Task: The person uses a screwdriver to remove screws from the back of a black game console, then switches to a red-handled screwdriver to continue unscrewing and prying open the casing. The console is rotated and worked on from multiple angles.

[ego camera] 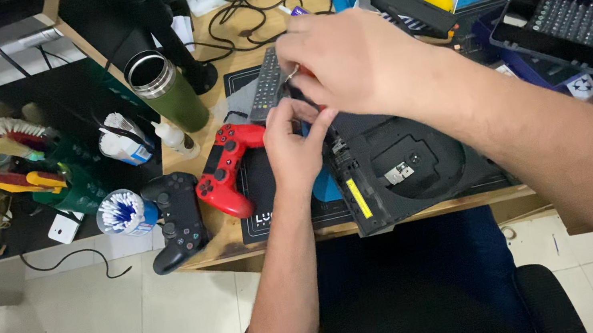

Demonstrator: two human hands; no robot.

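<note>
A black game console (pixel 414 166) with its cover off lies on a dark work mat (pixel 261 197) on the wooden desk. My left hand (pixel 296 149) rests on the console's left edge, fingers pressed against it. My right hand (pixel 347 60) hovers just above, pinching a thin metal tool (pixel 292 74) whose tip points down toward the console's corner. What the tool touches is hidden by my fingers. A grey remote control (pixel 265 86) lies just behind my hands.
A red gamepad (pixel 228 169) and a black gamepad (pixel 176 220) lie left of the mat. A green steel tumbler (pixel 165 88), a cup of cotton swabs (pixel 122 212) and a small bottle (pixel 176 139) stand nearby. A screwdriver bit case (pixel 571 20) sits at right.
</note>
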